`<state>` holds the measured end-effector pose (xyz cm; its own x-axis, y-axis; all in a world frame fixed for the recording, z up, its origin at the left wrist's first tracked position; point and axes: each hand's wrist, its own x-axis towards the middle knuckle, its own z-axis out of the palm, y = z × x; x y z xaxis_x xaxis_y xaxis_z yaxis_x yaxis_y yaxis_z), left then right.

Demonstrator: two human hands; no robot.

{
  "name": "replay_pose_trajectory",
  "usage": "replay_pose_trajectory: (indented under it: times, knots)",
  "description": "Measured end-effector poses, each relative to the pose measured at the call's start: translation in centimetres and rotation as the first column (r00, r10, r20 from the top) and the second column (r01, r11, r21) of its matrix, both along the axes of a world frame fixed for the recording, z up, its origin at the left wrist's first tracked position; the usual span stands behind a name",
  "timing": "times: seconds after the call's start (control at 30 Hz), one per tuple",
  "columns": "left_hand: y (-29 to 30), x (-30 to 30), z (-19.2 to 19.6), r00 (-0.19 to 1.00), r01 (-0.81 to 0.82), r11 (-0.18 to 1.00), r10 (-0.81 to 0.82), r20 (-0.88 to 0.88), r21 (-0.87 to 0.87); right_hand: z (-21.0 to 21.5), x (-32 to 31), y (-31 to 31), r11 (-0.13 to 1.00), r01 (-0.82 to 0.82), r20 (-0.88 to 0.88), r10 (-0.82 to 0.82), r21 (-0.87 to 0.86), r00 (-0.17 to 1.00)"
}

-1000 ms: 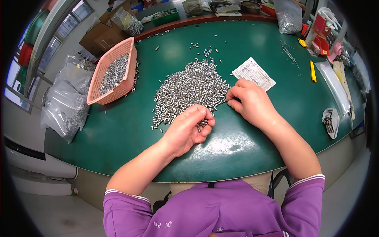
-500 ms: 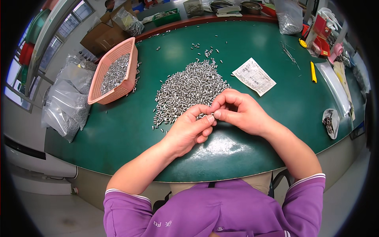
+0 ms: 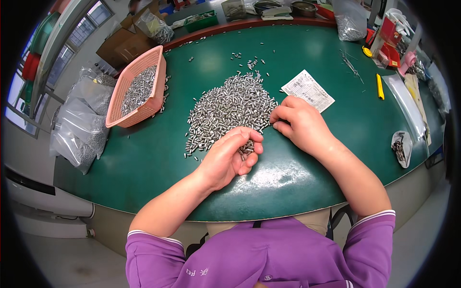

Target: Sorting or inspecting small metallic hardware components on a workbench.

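A wide heap of small silvery metal pieces, short and cylinder-like, lies mid-table. At its near edge, my left hand is curled palm-up around several of these metal pieces, which show between thumb and fingers. Against the heap's right side is my right hand, thumb and forefinger bent close together at the outermost pieces. Whatever those fingertips pinch, if anything, is hidden or too small to make out. A printed paper slip lies just beyond the right hand.
On the left stand a pink plastic basket of similar pieces and clear bags of them. To the right lie a yellow cutter, thin wire-like tools and a small white pouch. A green tray sits at the back.
My hands were together, fingertips touching. The right hand has moved right and away to the heap's edge, and the left has turned slightly, showing the pieces in its palm.
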<state>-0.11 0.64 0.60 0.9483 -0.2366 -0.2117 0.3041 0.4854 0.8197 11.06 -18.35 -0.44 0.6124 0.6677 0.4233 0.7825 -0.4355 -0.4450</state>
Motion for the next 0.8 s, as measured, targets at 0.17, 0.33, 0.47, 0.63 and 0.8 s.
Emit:
replay_pose_trajectory:
  times: [0.17,0.33,0.47,0.63,0.8]
  knots:
    - [0.3,0.2,-0.6,0.999,0.012,1.0,-0.013,-0.035,-0.025,0.2,-0.4,0.2,0.998,-0.012,0.081,0.017,-0.064,0.997]
    - [-0.1,0.0,0.0,0.997,-0.033,0.999,0.035,-0.07,0.035,1.8,-1.8,0.9,0.929,-0.127,-0.611,0.327,0.347,0.721]
    - [-0.2,0.0,-0.1,0.998,-0.02,1.0,0.02,-0.053,0.011,1.3,-2.4,1.1,0.892,-0.201,-0.532,0.408,0.404,0.742]
    - [-0.1,0.0,-0.2,0.999,-0.021,1.0,0.02,-0.03,-0.009,1.6,-2.0,1.1,0.908,-0.104,-0.577,0.343,0.406,0.741]
    - [-0.1,0.0,0.0,1.0,-0.001,1.0,0.001,-0.026,-0.016,1.4,-0.2,0.1,0.971,0.076,-0.273,-0.012,0.227,0.962]
